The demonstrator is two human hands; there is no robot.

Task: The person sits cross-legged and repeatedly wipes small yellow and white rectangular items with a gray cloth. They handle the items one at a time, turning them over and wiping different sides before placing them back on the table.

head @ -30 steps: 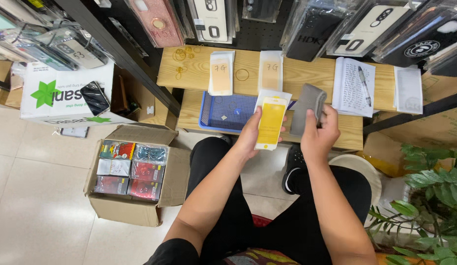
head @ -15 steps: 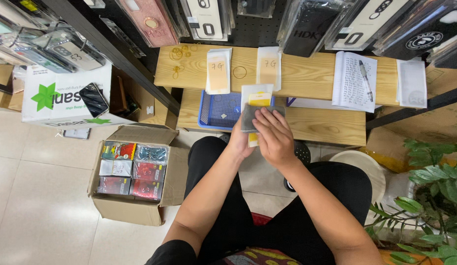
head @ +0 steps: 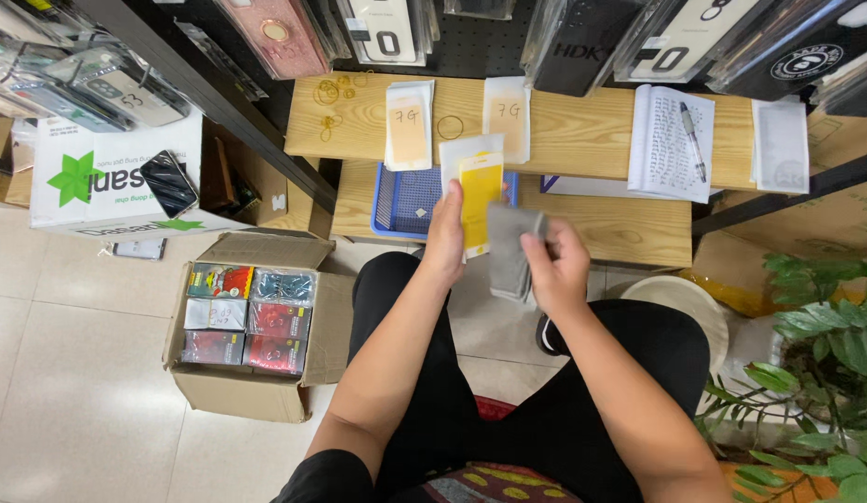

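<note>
Your left hand [head: 444,235] grips the yellow packet [head: 478,191], your right hand [head: 556,265] the grey cloth [head: 510,251], above the blue basket [head: 405,200] on the worktop [head: 620,228].

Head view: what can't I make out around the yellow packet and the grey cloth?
- Yellow packet: lower part hidden by left hand and grey cloth.
- Blue basket: contents mostly hidden behind the packet.
- Right hand: fingers partly hidden behind the cloth.
</note>
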